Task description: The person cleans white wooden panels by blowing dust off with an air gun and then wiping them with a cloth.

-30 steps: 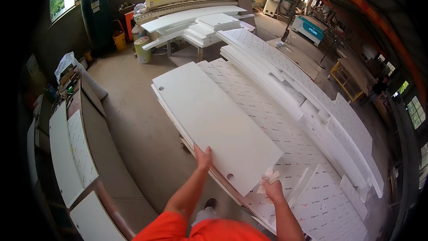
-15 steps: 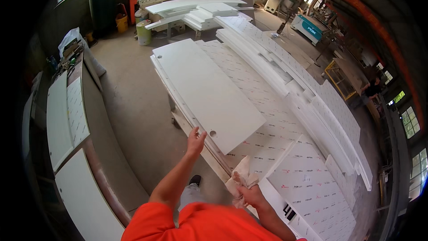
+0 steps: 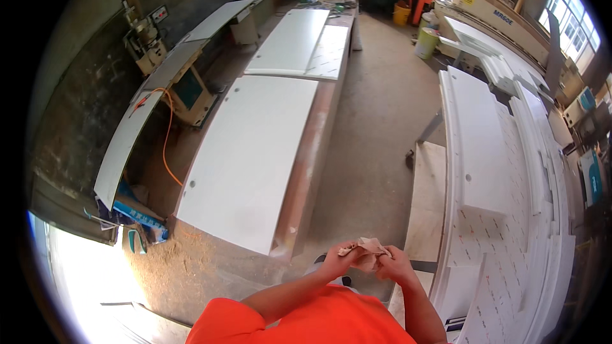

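- Cloth (image 3: 368,255): tan, crumpled. Located at the near side of the scene, raised in front of the body, between the bench at left and the stack at right.
- Left hand (image 3: 336,261): fingers bent, grasping the left part of the cloth.
- Right hand (image 3: 396,265): fingers grasping the right part of the cloth; fingertips partly hidden.
- Bench (image 3: 290,226): long, left of the hands. Brown surface exposed along its right side.
- Near panel (image 3: 255,159): white, flat on the bench, round holes along its left edge.
- Far panel (image 3: 290,41): white, flat on the bench, beyond the near panel. Printed sheet (image 3: 333,51) at its right.
- Stack (image 3: 478,134): white panels, right of the hands. Top panel has a round hole toward its near end.
- Hose (image 3: 170,134): orange, left of the bench, running down from a table (image 3: 121,159).
- Bucket (image 3: 401,14): yellow, on the floor (image 3: 366,121), far side.
- Machine (image 3: 500,16): cream, far right.
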`<state>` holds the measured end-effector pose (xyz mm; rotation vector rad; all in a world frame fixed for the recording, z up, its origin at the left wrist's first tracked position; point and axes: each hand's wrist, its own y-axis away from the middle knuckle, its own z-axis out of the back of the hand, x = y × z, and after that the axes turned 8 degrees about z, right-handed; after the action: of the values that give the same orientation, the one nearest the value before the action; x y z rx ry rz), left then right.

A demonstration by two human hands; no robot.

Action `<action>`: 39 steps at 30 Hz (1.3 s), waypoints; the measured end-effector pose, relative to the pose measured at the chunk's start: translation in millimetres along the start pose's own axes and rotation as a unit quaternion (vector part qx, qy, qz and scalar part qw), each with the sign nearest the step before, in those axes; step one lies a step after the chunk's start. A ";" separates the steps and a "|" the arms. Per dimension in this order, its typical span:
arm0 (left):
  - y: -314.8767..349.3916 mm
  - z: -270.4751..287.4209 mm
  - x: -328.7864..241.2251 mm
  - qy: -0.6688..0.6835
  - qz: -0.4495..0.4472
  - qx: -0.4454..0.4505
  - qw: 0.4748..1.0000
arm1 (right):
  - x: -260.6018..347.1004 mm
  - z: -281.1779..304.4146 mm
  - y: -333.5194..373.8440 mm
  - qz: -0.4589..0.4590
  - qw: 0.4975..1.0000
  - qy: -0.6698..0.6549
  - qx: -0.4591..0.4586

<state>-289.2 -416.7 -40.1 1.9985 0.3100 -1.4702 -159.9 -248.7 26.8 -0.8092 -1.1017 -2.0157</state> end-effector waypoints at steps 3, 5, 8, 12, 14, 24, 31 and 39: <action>56.4 57.7 8.9 -0.012 -0.046 -0.132 0.990 | 0.7 -80.4 -23.6 0.085 0.972 -0.214 0.043; 94.4 97.9 -0.4 -0.213 -0.087 -0.109 0.967 | 30.2 -124.2 -34.9 0.265 0.955 -0.127 0.046; 142.3 167.1 19.9 -0.407 -0.064 -0.123 0.903 | 76.0 -202.4 -75.5 0.009 0.842 -0.540 0.014; 219.8 304.9 37.9 -0.347 0.032 -0.201 0.915 | 127.7 -319.2 -140.7 0.184 0.945 -0.243 -0.115; 260.5 390.4 61.8 -0.316 0.095 -0.227 0.916 | 176.6 -370.8 -161.6 0.319 0.928 0.009 -0.190; 372.3 716.9 54.3 -0.221 0.098 -0.425 0.872 | 248.2 -532.5 -266.0 0.144 0.954 0.228 -0.128; 420.0 810.4 67.3 -0.122 0.181 -0.426 0.878 | 302.1 -584.4 -352.6 0.113 0.899 0.381 -0.185; 429.7 941.5 -91.5 -0.039 -0.064 -0.512 0.856 | 396.4 -643.5 -423.7 0.020 0.879 0.377 -0.291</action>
<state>-820.6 -1307.1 25.1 1.0512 0.9684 -1.0710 -846.9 -749.9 -139.4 -0.2294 -0.0273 -2.3313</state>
